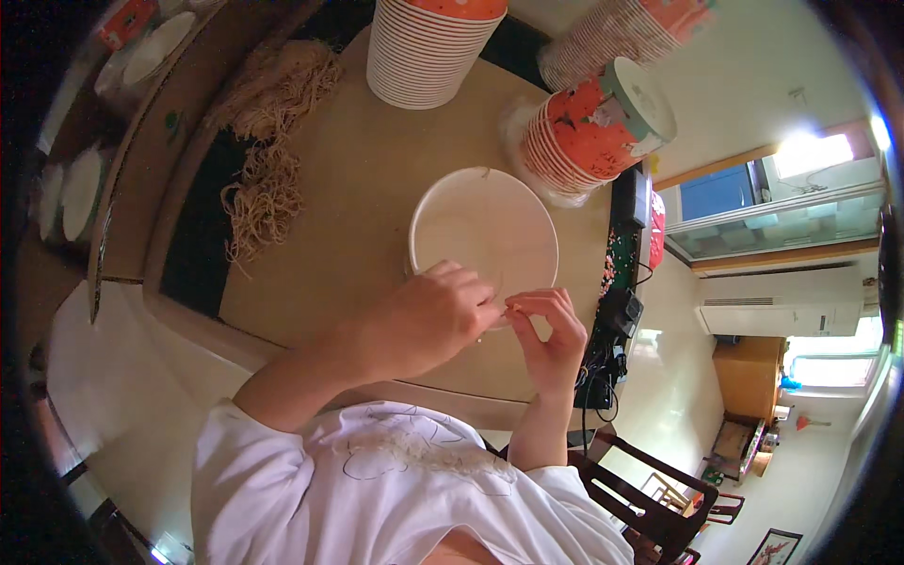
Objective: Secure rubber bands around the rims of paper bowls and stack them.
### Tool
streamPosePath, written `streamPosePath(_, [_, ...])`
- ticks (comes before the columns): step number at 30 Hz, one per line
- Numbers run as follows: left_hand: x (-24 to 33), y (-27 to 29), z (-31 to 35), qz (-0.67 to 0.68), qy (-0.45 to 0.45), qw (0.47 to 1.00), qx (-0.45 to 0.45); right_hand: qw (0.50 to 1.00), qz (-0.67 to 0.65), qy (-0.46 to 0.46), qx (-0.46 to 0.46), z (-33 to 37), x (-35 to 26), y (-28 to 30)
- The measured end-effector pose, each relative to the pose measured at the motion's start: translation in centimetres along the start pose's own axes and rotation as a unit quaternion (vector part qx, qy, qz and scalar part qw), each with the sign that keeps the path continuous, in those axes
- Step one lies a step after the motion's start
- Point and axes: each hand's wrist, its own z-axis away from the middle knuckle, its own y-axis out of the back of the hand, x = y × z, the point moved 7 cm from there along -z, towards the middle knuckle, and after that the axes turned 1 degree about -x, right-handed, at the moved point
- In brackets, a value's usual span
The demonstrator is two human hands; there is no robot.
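Observation:
A white paper bucket [485, 231] stands on the brown tabletop, its round mouth facing up toward me. Over its near rim my left hand [438, 315] is closed in a pinch, and my right hand [549, 330] pinches just beside it, thumb against forefinger. The fingertips of both hands almost meet on a thin pale string, mostly hidden by the fingers. Part of a strand shows at the bucket's far rim. A tangled bundle of beige strings [268, 184] lies at the left of the table.
A tall stack of paper buckets [428, 56] stands at the back. Right of it is a tilted stack of red-patterned buckets [589, 132] in clear plastic, with another wrapped stack [621, 42] beyond. Black adapters and cables [617, 320] lie along the right edge. An open carton [141, 169] stands left.

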Motion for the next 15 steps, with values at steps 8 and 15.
streamPosePath(8, [-1.2, 0.1, -0.2, 0.233, 0.019, 0.970, 0.062, 0.997, -0.040, -0.058, 0.008, 0.6, 0.7, -0.3])
streamPosePath(15, [-1.6, -0.4, -0.4, 0.289, 0.092, 0.952, 0.034, 0.999, -0.052, 0.002, 0.003, 0.5, 0.4, -0.3])
